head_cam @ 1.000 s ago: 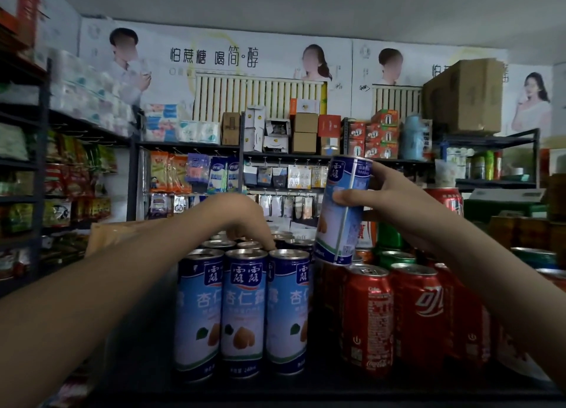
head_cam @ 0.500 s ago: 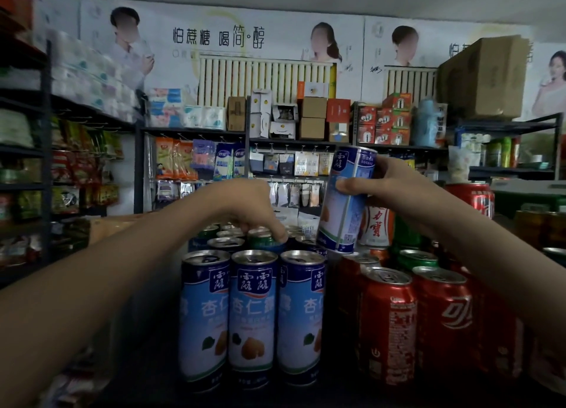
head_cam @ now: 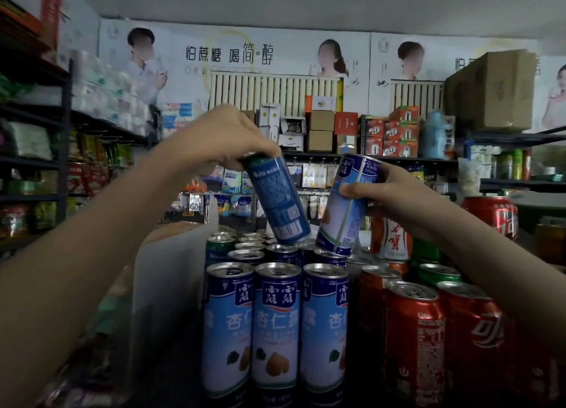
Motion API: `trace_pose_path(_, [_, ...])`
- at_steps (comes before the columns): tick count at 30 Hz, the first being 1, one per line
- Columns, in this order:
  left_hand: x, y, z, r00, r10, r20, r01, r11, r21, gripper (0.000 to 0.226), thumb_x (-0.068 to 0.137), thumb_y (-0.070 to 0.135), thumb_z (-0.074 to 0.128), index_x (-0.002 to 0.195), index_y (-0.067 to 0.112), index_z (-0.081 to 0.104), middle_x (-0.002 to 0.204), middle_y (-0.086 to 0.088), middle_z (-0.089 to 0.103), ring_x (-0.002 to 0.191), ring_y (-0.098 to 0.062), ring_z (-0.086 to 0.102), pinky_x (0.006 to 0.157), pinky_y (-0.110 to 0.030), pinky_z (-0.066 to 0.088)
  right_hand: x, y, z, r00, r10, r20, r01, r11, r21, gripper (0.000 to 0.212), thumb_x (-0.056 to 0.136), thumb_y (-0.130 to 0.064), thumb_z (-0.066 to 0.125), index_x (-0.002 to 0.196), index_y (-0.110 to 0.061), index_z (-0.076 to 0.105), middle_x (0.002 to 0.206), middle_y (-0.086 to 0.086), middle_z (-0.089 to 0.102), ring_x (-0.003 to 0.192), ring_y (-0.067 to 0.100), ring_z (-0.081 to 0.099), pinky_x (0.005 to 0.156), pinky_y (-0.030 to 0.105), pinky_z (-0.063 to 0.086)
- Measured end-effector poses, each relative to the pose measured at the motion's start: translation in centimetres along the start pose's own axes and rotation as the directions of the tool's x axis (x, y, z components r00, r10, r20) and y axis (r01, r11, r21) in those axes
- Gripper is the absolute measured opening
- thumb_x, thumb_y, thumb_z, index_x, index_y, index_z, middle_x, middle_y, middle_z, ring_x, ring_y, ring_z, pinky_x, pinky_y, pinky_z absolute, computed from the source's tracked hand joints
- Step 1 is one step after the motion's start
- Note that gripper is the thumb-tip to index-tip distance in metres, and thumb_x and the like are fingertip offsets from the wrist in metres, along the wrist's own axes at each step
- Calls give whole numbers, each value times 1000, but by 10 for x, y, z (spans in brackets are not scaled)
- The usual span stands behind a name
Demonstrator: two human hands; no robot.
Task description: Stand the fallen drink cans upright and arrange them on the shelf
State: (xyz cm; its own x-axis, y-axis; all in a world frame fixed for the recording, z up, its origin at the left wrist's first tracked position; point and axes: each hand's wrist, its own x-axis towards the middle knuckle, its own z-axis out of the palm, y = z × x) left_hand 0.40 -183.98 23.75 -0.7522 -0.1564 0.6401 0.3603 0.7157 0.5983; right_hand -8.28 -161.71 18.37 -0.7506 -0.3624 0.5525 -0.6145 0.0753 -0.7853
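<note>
Front cans (head_cam: 277, 331) upright; left hand (head_cam: 220, 138) curled round a tilted dark can (head_cam: 277, 199), right hand (head_cam: 395, 199) round a tilted pale can (head_cam: 349, 205), neither placed yet

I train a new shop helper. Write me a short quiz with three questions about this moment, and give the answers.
1. True or false: the left hand holds a dark blue can and the right hand a pale blue can, both tilted.
2. How many tall blue cans stand upright in the front row? A) two B) three C) five
3. Fill in: the short front cans right of them are ___.
Key: 1 true; 2 B; 3 red.
</note>
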Motion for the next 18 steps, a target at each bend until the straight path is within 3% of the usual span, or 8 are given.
trace_pose_path(4, [-6,-5,-31,986,-7,-166,-13,993,-119,12,77,13,72,86,8,67,84,-2,64,80,-14,62,60,-21,51,6,1,16,998,26,50,-27,1000,1,39,77,-9,73,111,-12,54,103,6,67,88,18,69,64,27,57])
trace_pose_path(7, [-11,-15,-51,973,-17,-232,-18,989,-148,11,77,14,72,87,11,68,88,-3,66,82,-13,63,62,-22,51,12,-2,28,996,42,74,-44,999,20,30,79,-6,71,102,-15,54,101,6,66,85,15,68,63,25,57])
trace_pose_path(10, [-20,-27,-66,960,-13,-280,-31,988,-150,6,77,13,72,81,15,68,89,-4,67,82,-15,64,66,-25,55,18,0,40,995,61,85,-61,998,3,44,77,-6,74,113,-13,49,107,9,65,91,20,68,71,32,58])
trace_pose_path(14, [-33,-49,-78,950,14,-311,-45,995,-93,7,77,14,72,81,19,68,85,1,66,77,-9,61,50,-14,50,24,-4,50,990,67,123,-61,997,-51,53,73,-7,76,116,-20,47,106,7,67,92,22,69,80,39,58])
trace_pose_path(18, [-41,-74,-80,947,-37,-320,2,994,-110,15,76,15,74,89,14,70,83,-1,66,74,-11,60,58,-19,48,23,-8,50,989,64,135,-58,997,-50,62,70,-6,77,123,-17,46,103,5,69,92,21,69,82,39,57])
